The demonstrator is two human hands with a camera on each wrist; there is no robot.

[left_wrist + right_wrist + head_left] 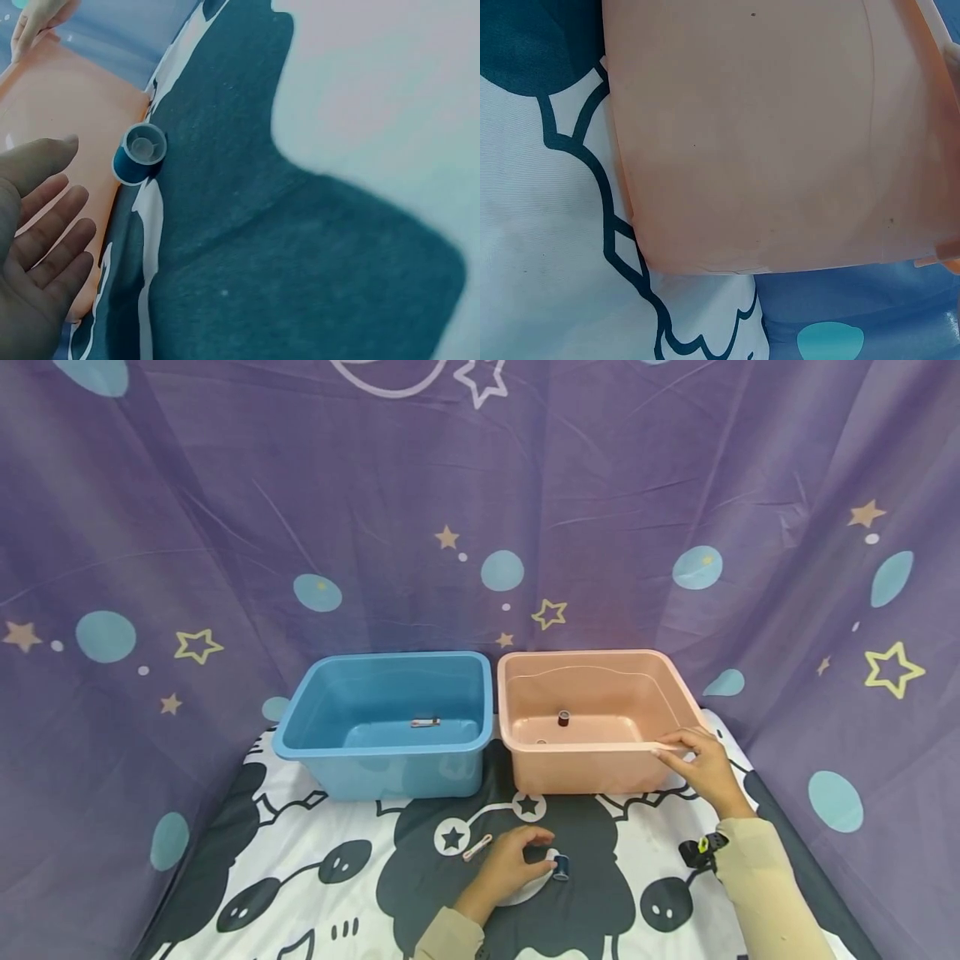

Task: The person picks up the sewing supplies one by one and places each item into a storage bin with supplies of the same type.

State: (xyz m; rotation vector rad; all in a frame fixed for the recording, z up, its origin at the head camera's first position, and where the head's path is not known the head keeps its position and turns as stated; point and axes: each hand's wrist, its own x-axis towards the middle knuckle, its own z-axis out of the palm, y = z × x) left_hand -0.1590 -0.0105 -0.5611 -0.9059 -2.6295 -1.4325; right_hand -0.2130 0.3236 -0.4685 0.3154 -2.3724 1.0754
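Note:
My left hand is low over the patterned cloth, its thumb and fingers apart and relaxed. Just to the right of its fingertips stands a spool of dark blue thread; the left wrist view shows a gap between this spool and the hand. At the front right corner of the peach plastic bin, my right hand pinches the rim between thumb and fingers. The right wrist view is filled mostly by the wall of this bin, with only a sliver of the hand at the edge.
A blue bin stands left of the peach one, with a small flat item inside. Within the peach bin lies a dark brown spool. A small pale looped item lies left of my left hand. Purple curtain hangs behind.

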